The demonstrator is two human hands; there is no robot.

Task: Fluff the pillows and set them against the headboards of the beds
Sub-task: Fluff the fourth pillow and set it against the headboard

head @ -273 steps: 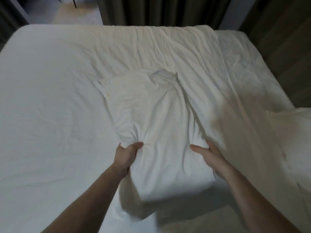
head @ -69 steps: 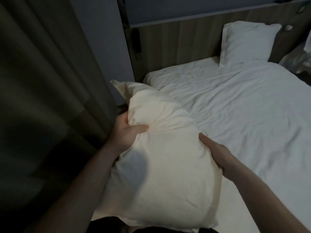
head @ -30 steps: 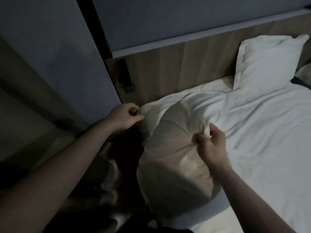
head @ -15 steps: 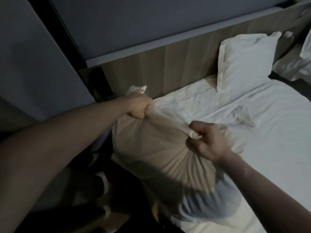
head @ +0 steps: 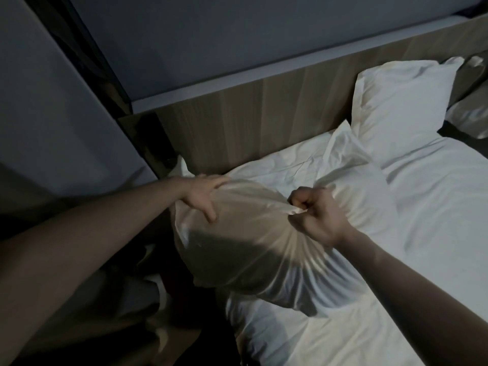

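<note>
A cream pillow (head: 237, 249) lies on the left near corner of the white bed (head: 412, 233), its far edge close to the wooden headboard (head: 250, 117). My left hand (head: 203, 192) rests on the pillow's upper left part with fingers spread. My right hand (head: 317, 215) grips a bunched fold of the pillowcase near the pillow's top right, pulling the cloth into radiating creases. A second white pillow (head: 401, 99) stands upright against the headboard further right.
A dark gap (head: 148, 260) runs between the bed's left side and the grey wall (head: 52, 114), with dim bedding or cloth lying in it. Another pillow (head: 472, 114) shows at the far right edge, beyond a dark gap.
My left hand has let go of the pillow's corner and now lies flat on it with fingers spread. The pillow has sunk lower onto the bed. My right hand keeps its grip.
</note>
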